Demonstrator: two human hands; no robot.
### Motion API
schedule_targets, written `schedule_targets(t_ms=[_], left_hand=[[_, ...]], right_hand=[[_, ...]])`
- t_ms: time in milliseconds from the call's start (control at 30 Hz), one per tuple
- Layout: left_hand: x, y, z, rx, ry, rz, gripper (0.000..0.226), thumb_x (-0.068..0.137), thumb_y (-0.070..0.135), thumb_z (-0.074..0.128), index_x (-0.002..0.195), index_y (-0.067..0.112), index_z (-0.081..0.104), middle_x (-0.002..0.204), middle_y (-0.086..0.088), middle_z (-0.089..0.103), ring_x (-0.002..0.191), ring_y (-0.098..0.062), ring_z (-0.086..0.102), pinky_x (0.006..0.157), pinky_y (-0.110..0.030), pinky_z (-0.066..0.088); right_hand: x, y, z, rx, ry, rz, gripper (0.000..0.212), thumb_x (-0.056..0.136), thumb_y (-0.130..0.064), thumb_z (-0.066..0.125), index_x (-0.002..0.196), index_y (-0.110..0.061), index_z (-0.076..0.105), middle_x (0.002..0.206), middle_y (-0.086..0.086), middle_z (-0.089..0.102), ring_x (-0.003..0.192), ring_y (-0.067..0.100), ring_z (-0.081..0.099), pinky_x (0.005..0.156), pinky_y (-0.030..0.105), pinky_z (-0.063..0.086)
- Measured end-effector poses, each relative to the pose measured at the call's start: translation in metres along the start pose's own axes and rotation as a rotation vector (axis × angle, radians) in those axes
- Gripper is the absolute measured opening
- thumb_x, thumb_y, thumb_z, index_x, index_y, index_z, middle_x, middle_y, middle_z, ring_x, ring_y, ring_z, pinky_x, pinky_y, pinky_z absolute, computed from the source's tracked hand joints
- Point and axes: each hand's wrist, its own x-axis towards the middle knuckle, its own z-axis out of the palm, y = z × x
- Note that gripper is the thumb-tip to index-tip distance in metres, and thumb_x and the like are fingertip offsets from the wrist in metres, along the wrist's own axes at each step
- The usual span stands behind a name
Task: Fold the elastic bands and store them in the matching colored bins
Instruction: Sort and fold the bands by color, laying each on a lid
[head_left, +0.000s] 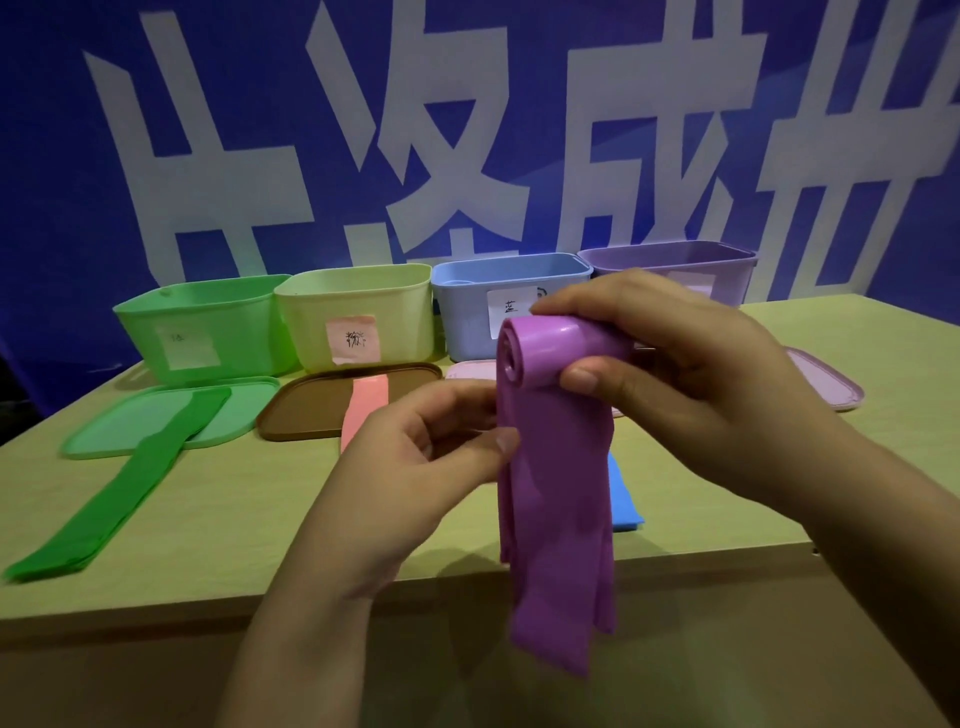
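From the head view, the purple band (558, 499) is held in the air above the near edge of the table (260, 519); its top end is rolled into a coil whose axis runs left to right, and the loose length hangs straight down, long axis vertical, free end below the table edge. The right hand (670, 358) grips the coil, fingers curled over the top and thumb pressed underneath. The left hand (431, 447) pinches the band's left edge just under the coil. Behind stand four bins in a row: green bin (197, 327), yellow-green bin (358, 312), blue bin (488, 306), purple bin (675, 265). In front of them lie lids, with a green band (104, 499) running diagonally off the green lid (130, 421). A pink band (363, 405) and a blue band (623, 493) lie partly hidden behind the hands.
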Motion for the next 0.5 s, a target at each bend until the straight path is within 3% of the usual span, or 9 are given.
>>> schedule_targets(t_ms=[133, 233, 367, 500], left_hand=[[0.0, 0.004, 0.006, 0.067, 0.008, 0.06, 0.025, 0.073, 0.018, 0.065, 0.096, 0.024, 0.073, 0.092, -0.007, 0.073, 0.086, -0.012, 0.067, 0.078, -0.029, 0.056], [0.002, 0.002, 0.017, 0.038, 0.044, 0.052, 0.021, 0.073, 0.025, 0.066, 0.09, 0.032, 0.075, 0.085, 0.005, 0.074, 0.083, -0.005, 0.064, 0.078, -0.027, 0.053], [0.001, -0.001, 0.028, -0.002, 0.095, 0.058, 0.021, 0.07, 0.027, 0.067, 0.089, 0.03, 0.075, 0.082, 0.008, 0.074, 0.08, -0.003, 0.064, 0.076, -0.022, 0.052], [0.003, -0.001, 0.031, -0.043, 0.117, 0.055, 0.016, 0.07, 0.025, 0.071, 0.084, 0.032, 0.076, 0.081, 0.008, 0.074, 0.079, -0.003, 0.065, 0.073, -0.023, 0.054]], right_hand=[[0.0, 0.001, 0.002, -0.057, -0.011, -0.041, 0.03, 0.09, -0.033, 0.049, 0.12, -0.028, 0.048, 0.106, -0.012, 0.054, 0.098, -0.001, 0.051, 0.079, 0.008, 0.044], [-0.001, 0.001, 0.005, -0.066, -0.031, -0.063, 0.031, 0.091, -0.031, 0.049, 0.121, -0.025, 0.05, 0.108, -0.018, 0.049, 0.101, -0.006, 0.049, 0.082, 0.006, 0.041], [-0.005, -0.001, 0.013, -0.082, 0.073, -0.064, 0.034, 0.091, -0.026, 0.051, 0.12, -0.01, 0.058, 0.11, -0.009, 0.051, 0.102, 0.0, 0.05, 0.086, 0.009, 0.04], [-0.009, -0.002, 0.022, -0.12, 0.176, -0.049, 0.035, 0.091, -0.025, 0.052, 0.121, -0.009, 0.058, 0.112, -0.008, 0.05, 0.104, 0.003, 0.049, 0.088, 0.011, 0.042]])
